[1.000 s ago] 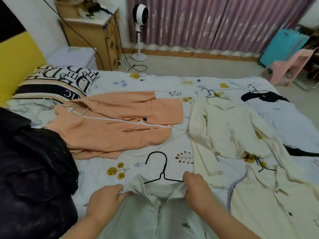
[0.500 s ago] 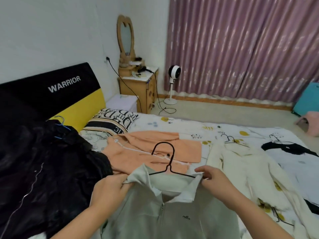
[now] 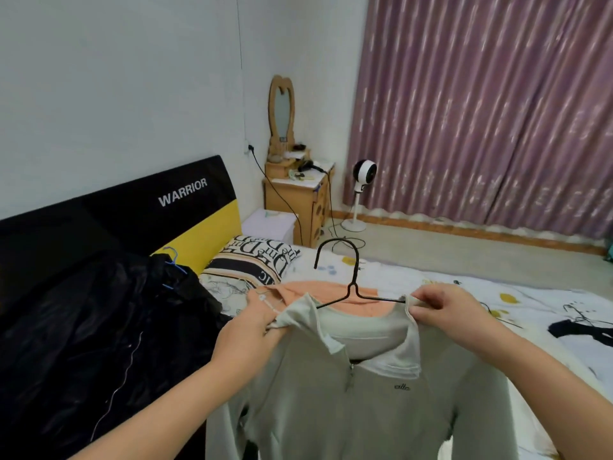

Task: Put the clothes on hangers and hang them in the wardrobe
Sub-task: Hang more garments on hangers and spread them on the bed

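A grey zip-neck top (image 3: 365, 403) hangs on a black wire hanger (image 3: 351, 280), lifted off the bed in front of me. My left hand (image 3: 248, 327) grips the top's left shoulder at the collar. My right hand (image 3: 441, 310) pinches the right shoulder together with the hanger's end. The hook points up and to the left. An orange garment (image 3: 331, 295) lies on the bed (image 3: 530, 310) behind the top, mostly hidden. A black shiny jacket (image 3: 93, 343) on a blue hanger (image 3: 172, 263) lies at the left. No wardrobe is in view.
A black and yellow headboard (image 3: 149, 214) stands at the left with a patterned pillow (image 3: 255, 257) by it. A wooden dresser with a mirror (image 3: 295, 194) and a white fan (image 3: 361, 194) stand by purple curtains (image 3: 481, 111). A dark garment (image 3: 583, 330) lies at the right.
Both hands have lifted the grey top on its hanger up off the bed. My view has tilted upward, so the wall and curtains fill more of it.
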